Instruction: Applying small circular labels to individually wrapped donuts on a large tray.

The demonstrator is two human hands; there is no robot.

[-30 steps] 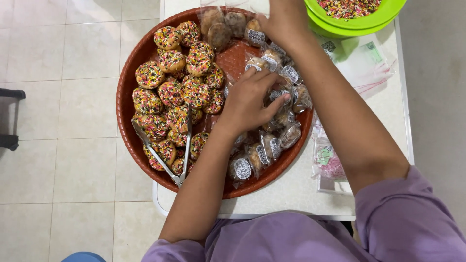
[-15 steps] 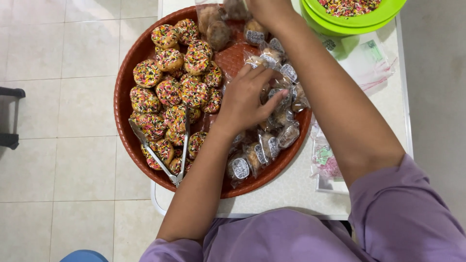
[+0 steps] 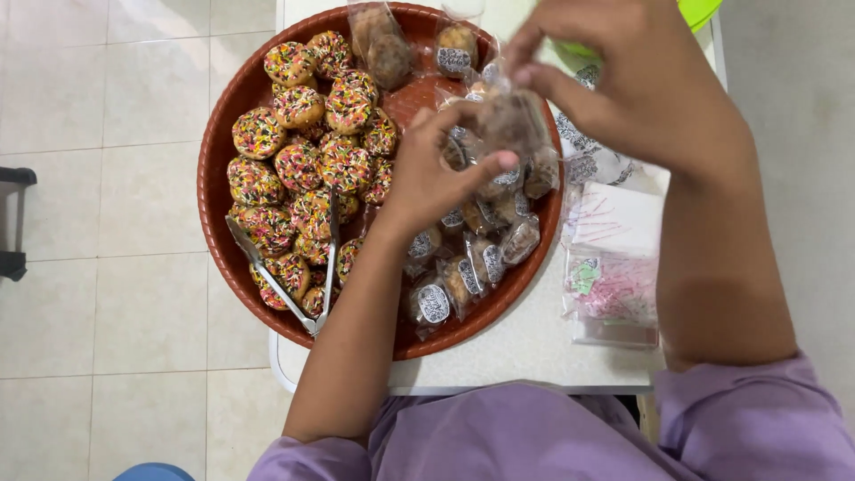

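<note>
Clear plastic packet [image 3: 509, 120] with a brown cookie, pinched between left hand [image 3: 436, 169] and right hand [image 3: 623, 80] above the round red tray [image 3: 218, 160]. Pile of wrapped cookies [image 3: 472, 258] on the tray's right half, each with round black-white label [image 3: 434, 304]. Clear bag of pink twist ties [image 3: 614, 294] on the table, right of tray.

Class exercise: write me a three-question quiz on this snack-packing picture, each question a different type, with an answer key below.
1. True or false: the metal tongs lie on the sprinkled cookies.
2. What do both hands hold?
A. a clear bag with a cookie
B. a spoon
C. a cup
3. Fill in: the round tray is ___ in colour.

Key:
1. True
2. A; left hand, right hand
3. Reddish-brown
</note>
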